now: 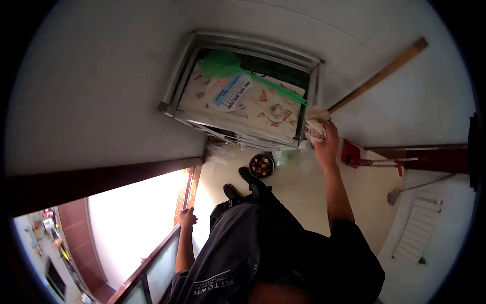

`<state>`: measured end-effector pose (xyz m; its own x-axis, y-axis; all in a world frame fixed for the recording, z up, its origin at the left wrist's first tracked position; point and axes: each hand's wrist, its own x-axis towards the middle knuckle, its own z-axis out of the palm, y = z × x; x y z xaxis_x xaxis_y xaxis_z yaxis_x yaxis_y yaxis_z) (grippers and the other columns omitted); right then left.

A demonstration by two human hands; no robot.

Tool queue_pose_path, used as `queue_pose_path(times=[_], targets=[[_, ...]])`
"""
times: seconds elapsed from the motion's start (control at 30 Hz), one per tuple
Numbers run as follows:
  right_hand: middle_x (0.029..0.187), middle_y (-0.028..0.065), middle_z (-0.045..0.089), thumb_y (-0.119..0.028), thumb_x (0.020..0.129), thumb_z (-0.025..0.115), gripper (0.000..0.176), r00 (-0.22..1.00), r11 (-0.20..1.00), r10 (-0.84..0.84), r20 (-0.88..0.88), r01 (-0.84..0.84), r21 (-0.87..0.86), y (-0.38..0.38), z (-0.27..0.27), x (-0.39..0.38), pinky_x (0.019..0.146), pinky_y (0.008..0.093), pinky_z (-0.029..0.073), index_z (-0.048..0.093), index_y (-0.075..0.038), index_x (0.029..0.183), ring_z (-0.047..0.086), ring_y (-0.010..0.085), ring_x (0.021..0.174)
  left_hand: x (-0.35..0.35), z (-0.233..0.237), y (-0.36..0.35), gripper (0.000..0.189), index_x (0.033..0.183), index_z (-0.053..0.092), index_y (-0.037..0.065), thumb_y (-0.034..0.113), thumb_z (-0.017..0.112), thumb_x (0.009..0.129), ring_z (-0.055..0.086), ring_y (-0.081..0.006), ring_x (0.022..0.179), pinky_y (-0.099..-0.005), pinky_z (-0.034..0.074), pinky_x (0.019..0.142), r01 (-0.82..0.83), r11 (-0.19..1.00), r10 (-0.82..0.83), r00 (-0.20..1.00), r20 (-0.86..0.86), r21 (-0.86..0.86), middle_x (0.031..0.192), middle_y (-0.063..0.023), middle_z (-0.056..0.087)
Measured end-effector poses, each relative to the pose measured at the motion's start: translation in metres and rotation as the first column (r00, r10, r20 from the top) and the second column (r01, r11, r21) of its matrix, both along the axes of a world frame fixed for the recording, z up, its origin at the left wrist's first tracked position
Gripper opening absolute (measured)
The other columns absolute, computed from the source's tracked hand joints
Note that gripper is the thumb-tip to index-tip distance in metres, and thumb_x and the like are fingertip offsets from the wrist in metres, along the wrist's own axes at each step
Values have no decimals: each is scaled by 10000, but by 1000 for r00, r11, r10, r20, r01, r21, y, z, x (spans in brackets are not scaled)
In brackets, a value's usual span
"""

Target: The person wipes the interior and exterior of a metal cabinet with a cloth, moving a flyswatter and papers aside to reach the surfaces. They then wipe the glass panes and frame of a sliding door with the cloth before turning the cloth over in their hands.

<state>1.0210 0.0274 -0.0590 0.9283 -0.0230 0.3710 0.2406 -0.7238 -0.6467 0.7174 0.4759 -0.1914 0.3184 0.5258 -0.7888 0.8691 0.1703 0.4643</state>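
Observation:
My right hand (328, 139) is closed around a crumpled pale cloth (316, 124), pressed against the right side of a metal-framed rack (318, 83). On the rack's top lie a patterned sheet (253, 114), a printed blue and white label (233, 92) and a green fly swatter (268, 82). A wooden stick (382, 73) slants up behind the cloth. My left hand (188, 218) is low at the left, fingers curled, beside the end of a glass-panelled door (164, 245); whether it grips anything is hidden.
On the floor by my feet stands a dark bowl (261, 165) of brownish round items, next to clear plastic bags (284, 158). A red dustpan (350, 153) and a mop (394, 195) are to the right. A bright doorway (136, 223) opens at the left.

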Motion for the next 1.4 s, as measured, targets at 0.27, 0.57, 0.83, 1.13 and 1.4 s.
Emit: queue_pose_path(times=[0.27,0.57,0.83,1.13,1.4], targets=[[1026,120,540,-139,726,587,318,988,919,-72,-139,12,-394,10,11,59,741,419,449,542,-126,1040,512,319,959,-103,-40,-7,164,754,528,-37,125,557,754,488,-179,361,-274,358,301,-245,966,239,968,-74,-86,507,-96,496],[1106,167,530,-116,764,524,422,973,902,-109,-203,11,-432,6,10,138,841,410,414,486,-81,1183,501,327,1016,-112,-38,-26,172,700,509,-13,137,544,775,469,-183,350,-279,339,295,-318,942,309,946,-94,-106,494,-92,473],[1159,155,515,-275,810,495,449,947,853,-242,-211,105,-511,-9,1,211,869,402,409,464,-95,1220,490,303,1063,-123,-35,-25,181,681,494,-5,141,532,781,446,-183,335,-287,339,296,-328,941,324,944,-63,-81,501,-99,477],[1073,151,564,-321,758,575,460,961,862,-214,-173,103,-496,4,12,205,839,419,423,514,-97,1155,523,323,997,-138,-42,-34,190,673,521,-18,142,538,774,473,-186,358,-289,362,314,-365,929,361,931,-58,-69,497,-98,484],[1148,122,531,-251,783,517,423,974,634,228,-2,-150,-759,-48,-40,237,848,376,428,507,-91,1175,524,287,1012,-143,-31,-45,169,681,516,16,149,537,783,489,-171,381,-268,362,318,-442,897,440,897,-38,-30,519,-76,486]])
